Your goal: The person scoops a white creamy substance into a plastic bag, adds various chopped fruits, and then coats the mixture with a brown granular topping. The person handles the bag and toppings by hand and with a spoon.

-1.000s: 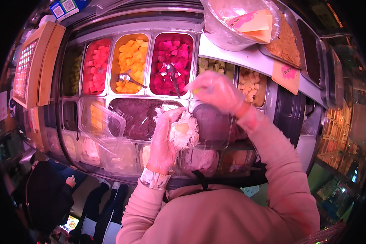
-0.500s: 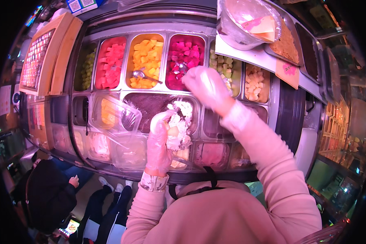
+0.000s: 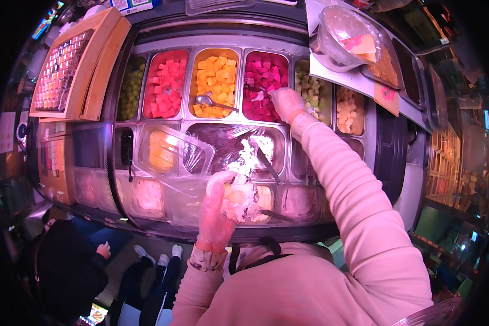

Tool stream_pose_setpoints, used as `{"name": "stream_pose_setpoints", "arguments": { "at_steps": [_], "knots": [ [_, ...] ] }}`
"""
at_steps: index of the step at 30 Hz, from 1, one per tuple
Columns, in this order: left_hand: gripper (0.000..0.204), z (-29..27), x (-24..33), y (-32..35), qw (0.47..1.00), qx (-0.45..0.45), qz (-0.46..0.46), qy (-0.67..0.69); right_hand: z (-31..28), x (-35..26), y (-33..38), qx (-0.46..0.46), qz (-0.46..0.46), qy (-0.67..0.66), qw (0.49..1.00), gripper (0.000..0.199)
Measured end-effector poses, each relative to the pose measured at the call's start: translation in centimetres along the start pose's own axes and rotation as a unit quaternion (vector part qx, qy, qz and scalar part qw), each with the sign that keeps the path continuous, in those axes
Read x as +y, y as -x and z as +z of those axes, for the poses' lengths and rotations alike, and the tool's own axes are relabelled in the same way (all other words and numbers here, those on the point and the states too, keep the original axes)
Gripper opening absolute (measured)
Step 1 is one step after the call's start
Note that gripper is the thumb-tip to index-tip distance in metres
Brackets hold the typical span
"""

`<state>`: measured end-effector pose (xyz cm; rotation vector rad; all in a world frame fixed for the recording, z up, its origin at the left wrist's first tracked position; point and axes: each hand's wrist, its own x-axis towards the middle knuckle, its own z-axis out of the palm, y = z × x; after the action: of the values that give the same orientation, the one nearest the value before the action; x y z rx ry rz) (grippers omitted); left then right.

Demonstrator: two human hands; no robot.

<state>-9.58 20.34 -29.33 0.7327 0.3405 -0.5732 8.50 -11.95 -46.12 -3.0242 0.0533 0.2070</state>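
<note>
Left hand holding cup, right hand in pink fruit tray

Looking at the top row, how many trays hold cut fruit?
5: red cubes, orange cubes, magenta cubes under the right hand, pale green, pale yellow. Others may be hidden.

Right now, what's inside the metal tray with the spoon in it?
The metal tray with the spoon holds orange-yellow fruit cubes, piled almost to the rim. A silver metal spoon lies on top of them near the front. The tray's bottom is covered by the fruit, so it cannot be seen.
</note>
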Motion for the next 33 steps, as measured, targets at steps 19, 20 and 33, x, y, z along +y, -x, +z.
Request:
{"name": "stream_pose_setpoints", "arguments": {
  "at_steps": [19, 20, 33],
  "knots": [
    [0.038, 1.9, 3.2, -7.6, 0.999, -0.013, -0.021, 0.036, 0.7, 6.6, 4.7, -0.08, -0.028, -0.664, 0.743, 0.016],
    [0.038, 2.2, 3.1, -8.3, 0.999, 0.01, -0.011, 0.037, -2.7, 4.7, 5.2, -0.103, 0.056, -0.67, 0.733, 0.018],
    [0.06, 5.2, 0.4, -18.6, 0.995, -0.082, -0.009, 0.059, -16.9, -1.7, 11.7, -0.058, 0.136, -0.624, 0.767, 0.023]
  ]
}}
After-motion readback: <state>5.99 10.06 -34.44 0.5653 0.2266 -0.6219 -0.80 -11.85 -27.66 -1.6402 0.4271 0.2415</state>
